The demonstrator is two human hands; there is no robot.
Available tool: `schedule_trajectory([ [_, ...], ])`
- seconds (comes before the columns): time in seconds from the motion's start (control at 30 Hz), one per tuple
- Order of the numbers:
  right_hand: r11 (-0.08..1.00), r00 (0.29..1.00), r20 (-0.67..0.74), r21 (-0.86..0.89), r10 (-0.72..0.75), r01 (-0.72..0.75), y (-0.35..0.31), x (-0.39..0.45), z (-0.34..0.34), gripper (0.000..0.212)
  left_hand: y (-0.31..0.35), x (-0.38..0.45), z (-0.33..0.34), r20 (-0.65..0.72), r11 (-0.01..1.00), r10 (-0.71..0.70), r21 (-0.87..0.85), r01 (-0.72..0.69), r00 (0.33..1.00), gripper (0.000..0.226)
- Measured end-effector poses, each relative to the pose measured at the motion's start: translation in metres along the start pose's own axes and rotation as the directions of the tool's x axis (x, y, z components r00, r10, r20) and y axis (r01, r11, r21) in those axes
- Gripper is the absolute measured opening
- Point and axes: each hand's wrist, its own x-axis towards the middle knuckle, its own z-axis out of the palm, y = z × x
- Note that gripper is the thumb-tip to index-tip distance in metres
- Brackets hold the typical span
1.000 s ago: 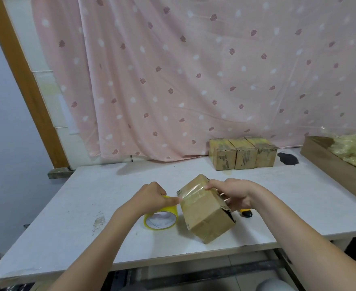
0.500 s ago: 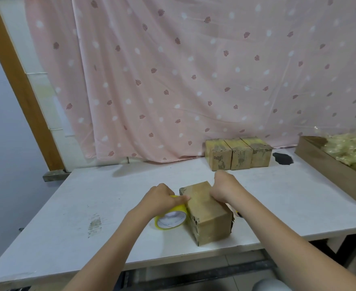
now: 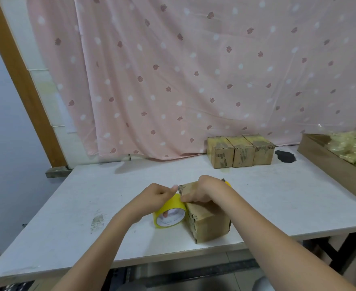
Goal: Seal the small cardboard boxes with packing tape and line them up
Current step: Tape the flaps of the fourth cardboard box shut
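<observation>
Pink leaf-print curtain (image 3: 194, 70) hangs behind your white worktop (image 3: 89, 196), with a wooden door frame (image 3: 21, 80) off beyond your left hand. Your left hand (image 3: 155, 198) curls round the yellow packing tape roll (image 3: 169, 214), fingers hooked into its core and thumb reaching to the box corner. That roll stands on edge, touching the left side of the small cardboard box (image 3: 208, 221) between your hands. Your right hand (image 3: 206, 189) presses down on the box top, fingers bent over its left edge beside the tape. A yellow-and-black tool (image 3: 226, 182) peeks out just past your right hand; you can't tell what it is. Farther ahead of your right hand, three sealed boxes (image 3: 240, 152) sit side by side, touching, against the curtain. Well to your right lies a cardboard tray (image 3: 328, 164) holding pale plastic-wrapped stuff (image 3: 353, 148), and a dark stain (image 3: 285, 156) marks the worktop near the row.
</observation>
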Motion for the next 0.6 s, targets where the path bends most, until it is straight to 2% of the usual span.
schedule_trajectory([
  [0.1, 1.000, 1.000, 0.011, -0.011, 0.001, -0.001, -0.001, 0.001, -0.001, 0.068, -0.007, -0.007, -0.006, 0.036, 0.999, 0.035, 0.007, -0.035, 0.999, 0.055],
  [0.27, 0.998, 0.996, -0.069, -0.008, 0.055, -0.056, -0.001, 0.010, 0.005, 0.066, -0.003, -0.010, -0.011, 0.001, 0.997, 0.023, 0.073, -0.023, 1.000, 0.064],
  [0.5, 0.991, 0.992, -0.078, 0.093, 0.103, -0.096, 0.000, 0.018, 0.011, 0.054, 0.003, -0.006, -0.013, -0.042, 0.975, -0.069, 0.210, 0.077, 0.997, 0.063],
  [0.6, 0.987, 0.988, -0.089, 0.112, 0.126, -0.116, 0.000, 0.020, 0.012, 0.058, -0.001, -0.007, -0.014, -0.106, 0.944, -0.105, 0.301, 0.133, 0.989, 0.065],
])
